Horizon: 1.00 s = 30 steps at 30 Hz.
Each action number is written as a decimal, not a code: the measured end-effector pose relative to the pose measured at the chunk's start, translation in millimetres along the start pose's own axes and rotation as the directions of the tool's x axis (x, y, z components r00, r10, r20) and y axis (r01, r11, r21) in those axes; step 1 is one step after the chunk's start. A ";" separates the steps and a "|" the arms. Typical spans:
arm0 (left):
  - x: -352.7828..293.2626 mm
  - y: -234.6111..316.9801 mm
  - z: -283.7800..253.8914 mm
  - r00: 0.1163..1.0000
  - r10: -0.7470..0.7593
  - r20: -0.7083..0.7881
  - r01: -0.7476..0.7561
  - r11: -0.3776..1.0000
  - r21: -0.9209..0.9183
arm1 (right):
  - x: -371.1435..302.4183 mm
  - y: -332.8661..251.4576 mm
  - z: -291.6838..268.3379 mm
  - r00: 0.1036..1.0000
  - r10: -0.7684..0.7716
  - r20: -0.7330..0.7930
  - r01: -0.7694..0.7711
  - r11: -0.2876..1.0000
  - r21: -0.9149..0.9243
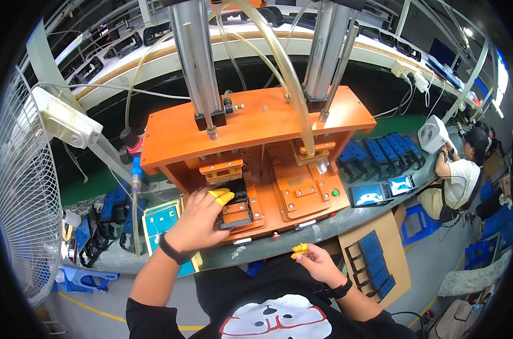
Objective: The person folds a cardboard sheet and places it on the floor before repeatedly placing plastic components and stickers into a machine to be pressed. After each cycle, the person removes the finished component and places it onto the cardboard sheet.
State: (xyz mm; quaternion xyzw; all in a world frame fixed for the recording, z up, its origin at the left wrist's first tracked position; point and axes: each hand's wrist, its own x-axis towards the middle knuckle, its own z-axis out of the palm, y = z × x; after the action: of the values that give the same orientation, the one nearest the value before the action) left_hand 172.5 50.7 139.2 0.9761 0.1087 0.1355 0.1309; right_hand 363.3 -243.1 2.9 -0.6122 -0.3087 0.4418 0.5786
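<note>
My left hand (pixel 198 221) reaches into the left station of an orange press (pixel 259 121), yellow covers on some of its fingertips. It grips a black plastic frame (pixel 242 212) seated in the fixture, the fingers over its far left part and the thumb near its front edge; the palm hides some of it. Over that station hangs an orange press head (pixel 221 170), apart from the frame. The right station's fixture plate (pixel 299 189) holds no frame. In front of the bench, my right hand (pixel 320 265) is curled closed, also with yellow fingertip covers, and nothing shows in it.
Metal cylinders (pixel 193 56) rise above the press. Blue-and-black frames (pixel 383 151) line the bench at right, with more (pixel 87 234) at left. A teal panel (pixel 161 220) lies beside my left forearm. A fan (pixel 33 192) stands far left. A co-worker (pixel 460 175) sits at right.
</note>
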 end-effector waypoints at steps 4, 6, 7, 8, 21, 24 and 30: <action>1.8 0.1 0.5 0.997 0.060 -0.051 -0.054 0.991 0.123 | -1.2 -17.6 1.1 1.000 -0.005 -0.006 0.004 0.993 -0.120; 2.0 4.1 -3.3 0.999 0.049 -0.008 -0.047 0.982 0.181 | 2.0 -21.5 2.3 1.000 -0.007 0.000 0.006 0.987 -0.162; 1.7 5.3 -4.5 0.999 0.041 -0.010 -0.038 0.983 0.177 | 4.3 -21.4 2.9 1.000 -0.013 0.009 0.014 0.983 -0.183; 1.4 6.1 -5.7 0.999 0.035 -0.007 -0.033 0.985 0.170 | 6.3 -22.0 4.2 1.000 -0.018 0.019 0.022 0.979 -0.203; -117.5 -1.4 36.0 0.942 -0.283 -0.182 0.276 0.959 -0.065 | 22.7 -27.8 18.4 0.989 -0.007 0.146 0.050 0.956 -0.290; -114.7 8.7 37.4 0.946 -0.280 -0.161 0.270 0.959 -0.086 | 38.3 -30.2 38.0 0.974 -0.044 0.220 0.117 0.937 -0.328; -182.5 11.9 82.0 0.764 -0.517 -0.386 0.529 0.844 -0.081 | 62.2 -9.9 91.8 0.886 -0.042 0.461 0.164 0.960 -0.228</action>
State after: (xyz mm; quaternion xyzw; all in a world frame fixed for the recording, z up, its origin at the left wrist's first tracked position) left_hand 27.2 -24.3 23.3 0.8613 0.4024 0.2849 0.1230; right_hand 308.3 -146.4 6.6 -0.5460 -0.5223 0.4957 0.4282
